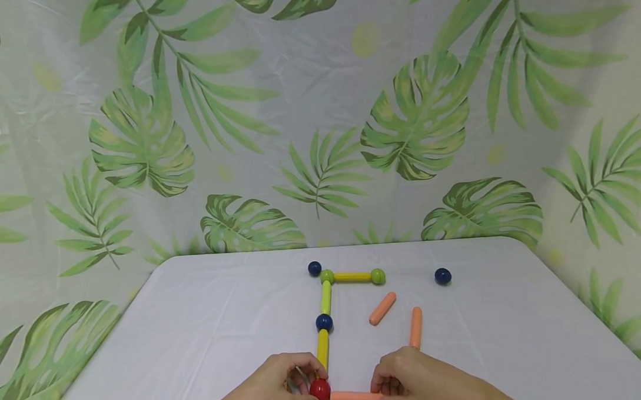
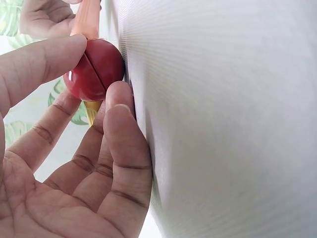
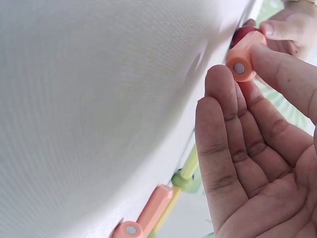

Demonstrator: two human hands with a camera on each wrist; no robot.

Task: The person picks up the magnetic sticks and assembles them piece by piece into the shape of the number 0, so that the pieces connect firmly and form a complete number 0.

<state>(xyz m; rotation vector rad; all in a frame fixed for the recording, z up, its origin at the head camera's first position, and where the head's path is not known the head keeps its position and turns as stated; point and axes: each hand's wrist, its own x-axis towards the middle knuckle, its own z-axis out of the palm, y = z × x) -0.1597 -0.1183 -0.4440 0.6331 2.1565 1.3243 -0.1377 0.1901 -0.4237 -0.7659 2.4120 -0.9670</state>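
Observation:
My left hand (image 1: 284, 384) grips a red ball (image 1: 320, 391) between thumb and fingers, low over the white table. A seam runs across the ball (image 2: 94, 69) in the left wrist view. My right hand (image 1: 419, 376) pinches an orange stick (image 1: 354, 399), whose far end meets the red ball. The stick's near end (image 3: 239, 68) shows a round silver disc in the right wrist view. From the red ball a yellow stick (image 1: 323, 350) runs away to a dark blue ball (image 1: 324, 323). Beyond that come a lime stick (image 1: 326, 298), a green ball (image 1: 327, 276), another yellow stick (image 1: 352, 277) and a second green ball (image 1: 378, 276).
One loose orange stick (image 1: 382, 308) lies right of the chain; another orange stick (image 1: 416, 326) lies just beyond my right hand. A dark blue ball (image 1: 314, 268) sits beside the far green ball, and another dark blue ball (image 1: 443, 276) stands farther right. A leaf-patterned cloth (image 1: 317, 117) hangs behind the table.

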